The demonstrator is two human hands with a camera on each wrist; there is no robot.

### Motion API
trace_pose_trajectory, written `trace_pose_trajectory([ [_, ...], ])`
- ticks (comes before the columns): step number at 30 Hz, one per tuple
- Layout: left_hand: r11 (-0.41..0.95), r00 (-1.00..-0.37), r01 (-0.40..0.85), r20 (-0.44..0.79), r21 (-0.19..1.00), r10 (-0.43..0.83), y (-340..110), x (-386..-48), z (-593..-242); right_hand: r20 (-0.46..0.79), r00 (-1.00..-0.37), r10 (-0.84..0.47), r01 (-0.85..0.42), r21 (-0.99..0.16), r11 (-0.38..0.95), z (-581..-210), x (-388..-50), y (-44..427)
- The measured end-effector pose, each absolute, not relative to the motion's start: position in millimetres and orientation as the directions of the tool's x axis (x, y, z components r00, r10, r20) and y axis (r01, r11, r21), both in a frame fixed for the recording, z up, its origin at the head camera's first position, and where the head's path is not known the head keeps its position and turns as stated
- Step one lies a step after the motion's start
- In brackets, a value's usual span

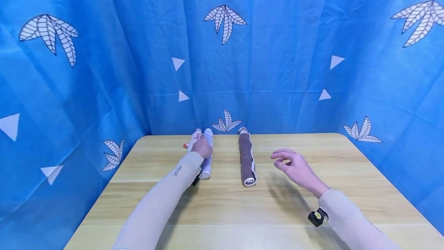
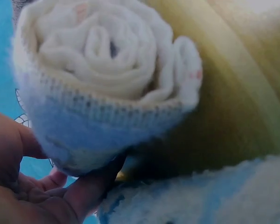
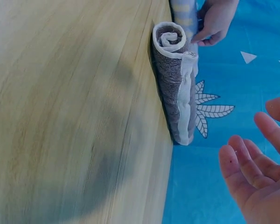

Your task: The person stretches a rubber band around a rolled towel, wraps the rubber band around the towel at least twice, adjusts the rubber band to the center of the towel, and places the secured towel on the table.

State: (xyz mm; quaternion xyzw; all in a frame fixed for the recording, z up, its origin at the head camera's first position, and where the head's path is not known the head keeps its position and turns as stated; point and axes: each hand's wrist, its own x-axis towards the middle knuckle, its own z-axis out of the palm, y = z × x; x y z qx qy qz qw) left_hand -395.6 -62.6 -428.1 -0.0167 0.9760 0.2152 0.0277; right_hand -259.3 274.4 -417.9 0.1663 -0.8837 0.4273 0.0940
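Two pale rolled towels lie close together at the back left of the table. My left hand [image 1: 202, 147] is over them and holds the right-hand one, a white and light blue rolled towel [image 1: 206, 169]. In the left wrist view, its coiled white end [image 2: 102, 56] is near the camera, with fingers [image 2: 91, 193] against its side. The other pale rolled towel [image 2: 214, 200] is just below. A brown rolled towel [image 1: 246, 157] with white edging lies apart to their right. My right hand [image 1: 295, 167] hovers right of it, fingers loosely bent, holding nothing.
The wooden table [image 1: 215, 211] reaches back to a blue patterned curtain [image 1: 277, 68], which also hangs on both sides. A small red tag [image 1: 185, 146] sticks out beside the leftmost towel. A black camera [image 1: 316, 217] is strapped to the right wrist.
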Motion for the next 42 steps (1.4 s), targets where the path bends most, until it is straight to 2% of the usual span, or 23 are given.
trace_pose_trajectory([
  [13, 0.921, -0.999, -0.021, -0.046, 0.390, -0.003, -53, -398, -427, 0.303, -0.931, -0.203, -0.362, -0.701, 0.614, -419, -254, 278],
  [23, 0.906, -1.000, -0.023, -0.025, 0.423, -0.014, -52, -401, -428, 0.303, -0.930, -0.206, -0.364, -0.701, 0.613, -419, -251, 283],
  [26, 0.930, -0.999, 0.018, 0.044, 0.366, 0.002, -51, -404, -432, 0.296, -0.933, -0.207, -0.360, -0.709, 0.607, -419, -249, 286],
  [30, 0.970, -0.986, 0.097, 0.156, 0.221, 0.063, -43, -402, -430, 0.276, -0.939, -0.205, -0.344, -0.713, 0.612, -420, -246, 294],
  [33, 0.977, -0.975, 0.150, 0.185, 0.152, 0.121, -29, -397, -419, 0.260, -0.946, -0.194, -0.323, -0.712, 0.623, -419, -244, 301],
  [35, 0.970, -0.971, 0.188, 0.177, 0.153, 0.161, -19, -394, -411, 0.249, -0.950, -0.186, -0.310, -0.717, 0.624, -418, -244, 304],
  [42, 0.932, -0.975, 0.223, 0.075, 0.284, 0.210, 9, -395, -406, 0.212, -0.956, -0.204, -0.293, -0.752, 0.591, -421, -243, 306],
])
